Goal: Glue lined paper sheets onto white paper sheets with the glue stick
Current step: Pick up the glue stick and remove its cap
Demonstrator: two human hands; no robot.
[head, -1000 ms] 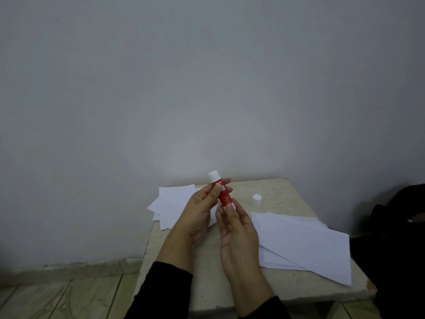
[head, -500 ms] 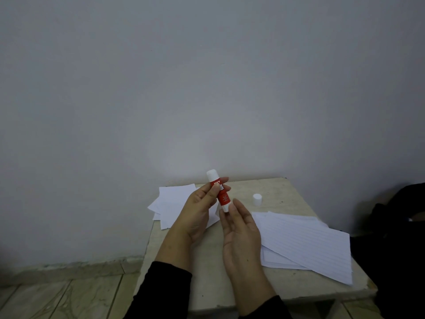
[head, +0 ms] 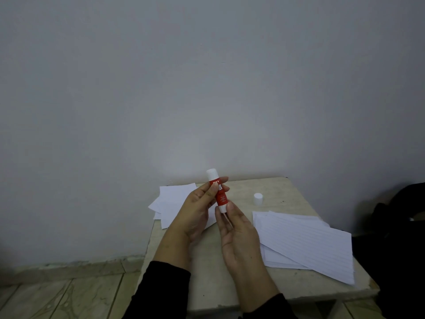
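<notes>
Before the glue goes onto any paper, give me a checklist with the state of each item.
1. Cap off the stick: ok, it stands on the table.
2. Glue stick held firmly: ok, the left hand grips its red barrel.
3. Glue wound out far enough: cannot tell; the right hand pinches the lower end.
4. Lined sheets within reach: ok, right of the hands.
5. White sheets within reach: ok, to the left.
6. One sheet set apart for gluing: not ok, both lots lie piled.

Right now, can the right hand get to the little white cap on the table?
Probably yes. The white cap stands alone on the table, with bare tabletop between it and the right hand. But that hand's fingertips touch the glue stick, so it must let go first.
</notes>
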